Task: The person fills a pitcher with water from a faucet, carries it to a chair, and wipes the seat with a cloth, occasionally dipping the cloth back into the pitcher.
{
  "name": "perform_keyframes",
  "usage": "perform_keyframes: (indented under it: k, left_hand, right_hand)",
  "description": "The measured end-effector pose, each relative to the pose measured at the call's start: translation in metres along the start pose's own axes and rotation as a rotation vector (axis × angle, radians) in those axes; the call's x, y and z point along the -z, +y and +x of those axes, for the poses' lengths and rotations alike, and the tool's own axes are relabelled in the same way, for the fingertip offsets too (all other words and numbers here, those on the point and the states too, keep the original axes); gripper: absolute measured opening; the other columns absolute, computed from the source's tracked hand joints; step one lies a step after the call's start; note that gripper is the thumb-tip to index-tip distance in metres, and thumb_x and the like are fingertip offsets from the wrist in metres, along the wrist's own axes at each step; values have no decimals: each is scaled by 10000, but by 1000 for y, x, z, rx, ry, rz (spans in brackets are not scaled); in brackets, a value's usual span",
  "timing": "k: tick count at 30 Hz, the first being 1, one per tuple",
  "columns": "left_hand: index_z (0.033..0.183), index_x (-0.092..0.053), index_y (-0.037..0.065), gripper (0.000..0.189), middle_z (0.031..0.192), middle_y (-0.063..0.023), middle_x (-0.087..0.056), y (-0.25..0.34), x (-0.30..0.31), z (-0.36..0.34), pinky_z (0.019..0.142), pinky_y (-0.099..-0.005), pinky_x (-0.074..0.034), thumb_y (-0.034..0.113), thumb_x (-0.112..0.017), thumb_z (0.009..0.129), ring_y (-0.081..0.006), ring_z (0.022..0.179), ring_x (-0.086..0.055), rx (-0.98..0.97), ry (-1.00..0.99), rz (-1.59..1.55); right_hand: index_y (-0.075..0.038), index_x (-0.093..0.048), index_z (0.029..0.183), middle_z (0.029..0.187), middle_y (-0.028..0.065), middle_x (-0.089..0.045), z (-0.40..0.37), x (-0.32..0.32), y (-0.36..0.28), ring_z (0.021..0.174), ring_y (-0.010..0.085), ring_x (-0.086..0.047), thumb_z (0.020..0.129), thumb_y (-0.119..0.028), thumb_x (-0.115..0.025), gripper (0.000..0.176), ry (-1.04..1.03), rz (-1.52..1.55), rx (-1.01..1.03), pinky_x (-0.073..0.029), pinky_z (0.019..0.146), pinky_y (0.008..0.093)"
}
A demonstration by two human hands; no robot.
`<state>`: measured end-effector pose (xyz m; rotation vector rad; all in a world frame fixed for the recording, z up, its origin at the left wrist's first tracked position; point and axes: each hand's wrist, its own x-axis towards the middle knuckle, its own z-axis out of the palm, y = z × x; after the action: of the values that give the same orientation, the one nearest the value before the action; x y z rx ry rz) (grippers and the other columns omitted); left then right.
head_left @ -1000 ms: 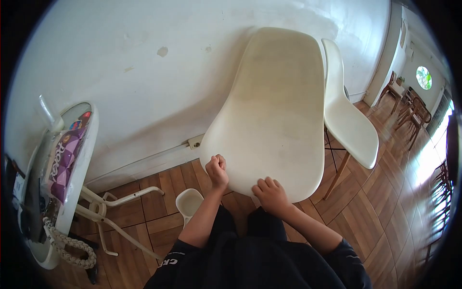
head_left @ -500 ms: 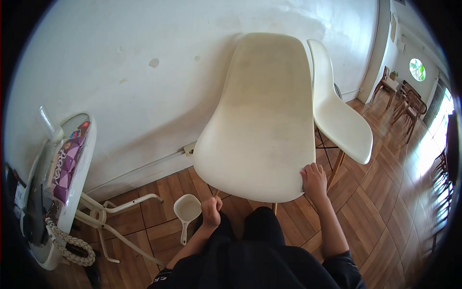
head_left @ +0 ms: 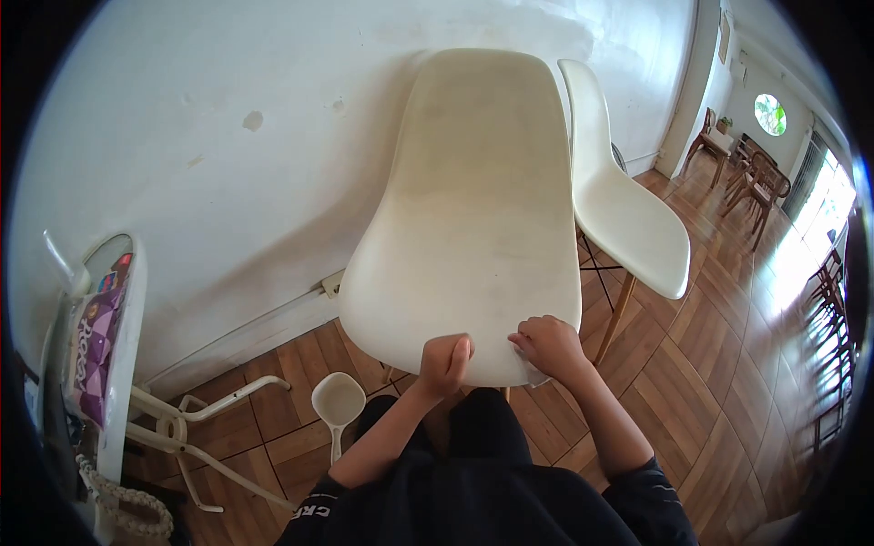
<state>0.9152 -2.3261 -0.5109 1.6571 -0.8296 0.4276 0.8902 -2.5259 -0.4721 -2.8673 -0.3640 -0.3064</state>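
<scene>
In front of me stands a cream moulded chair [head_left: 473, 227], with grey smudges on its backrest and small dark specks on its seat. My left hand [head_left: 445, 364] is a fist over the seat's front edge, and nothing sticks out of it. Close by on the right, my right hand [head_left: 549, 348] is closed with the fingers bent down at the front of the seat. A thin white tissue-like piece [head_left: 537, 376] shows under that hand, at the seat edge; most of it is hidden.
Another cream chair [head_left: 628, 214] stands right beside this one. On the floor at left lies a white dipper [head_left: 338, 400]. A white-framed table [head_left: 135, 337] carries a purple packet [head_left: 98, 350]. The wall [head_left: 228, 118] rises behind. Wooden chairs [head_left: 763, 187] stand further off.
My left hand has moved right and up onto the seat's front. My right hand has moved left from the seat's right corner, bringing both hands closer together. The view has shifted slightly.
</scene>
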Motion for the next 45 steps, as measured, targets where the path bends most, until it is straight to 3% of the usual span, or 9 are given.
perform_keyframes:
  k: [8,20,23,26,31,36,37,41,45]
  left_hand:
    - [575,-423,6,395,501,-79,-395,-24,-12,-3,458,-304,-323,147,-323,930,-171,438,-371,281,36,-188]
    - [535,-404,38,384,484,-75,-404,-24,-7,-7,422,-328,-299,142,-347,900,-206,409,-392,118,-35,-185]
    - [566,-436,44,311,501,-93,-423,-24,-4,-9,443,-372,-343,109,-395,867,-265,429,-432,117,-37,-221]
    - [566,-433,45,310,501,-93,-422,-25,-2,-9,444,-371,-345,109,-397,867,-262,427,-430,118,-35,-242]
    - [520,-394,40,384,467,-70,-389,-25,-7,-7,408,-330,-287,135,-346,889,-207,390,-382,121,66,-227]
    - [519,-392,28,419,462,-68,-364,-23,-4,-5,413,-307,-280,160,-332,912,-169,394,-353,219,47,-231]
    - [555,-404,6,366,488,-99,-383,-22,-3,-5,443,-331,-326,111,-358,903,-206,412,-387,232,32,-256]
    - [557,-409,3,371,487,-96,-397,-24,-5,-6,445,-320,-331,112,-346,906,-198,415,-392,260,45,-252]
    - [559,-417,5,373,484,-97,-399,-25,-8,-8,447,-321,-333,122,-349,907,-198,411,-384,206,36,-206]
  right_hand:
    - [-96,-599,723,739,63,-616,36,-49,9,712,241,-603,861,-338,-518,290,117,-175,-24,-495,608,368]
    - [-83,-578,738,744,78,-614,213,-107,81,689,260,-609,888,-291,-488,271,237,-180,-116,-493,590,389]
    - [-93,-573,716,711,68,-607,244,-117,98,653,251,-605,883,-289,-493,269,309,-203,-61,-486,554,378]
    - [-97,-571,699,687,66,-604,262,-119,102,624,248,-601,878,-289,-499,272,382,-242,-28,-480,535,368]
    - [-81,-573,696,666,67,-607,246,-118,91,604,254,-596,901,-316,-456,333,317,-247,-68,-473,532,379]
    - [-101,-646,776,758,114,-649,202,-100,64,716,303,-625,893,-361,-436,354,-26,-165,-227,-490,644,419]
    - [-101,-646,776,758,114,-649,189,-94,58,716,303,-625,893,-361,-436,354,-22,-170,-229,-490,644,419]
    - [-84,-639,770,763,135,-642,123,-67,25,736,339,-611,902,-375,-411,393,-91,-84,-126,-464,714,459]
    - [-60,-594,723,770,129,-624,61,-42,7,752,335,-587,890,-320,-448,342,-157,23,-21,-453,706,437]
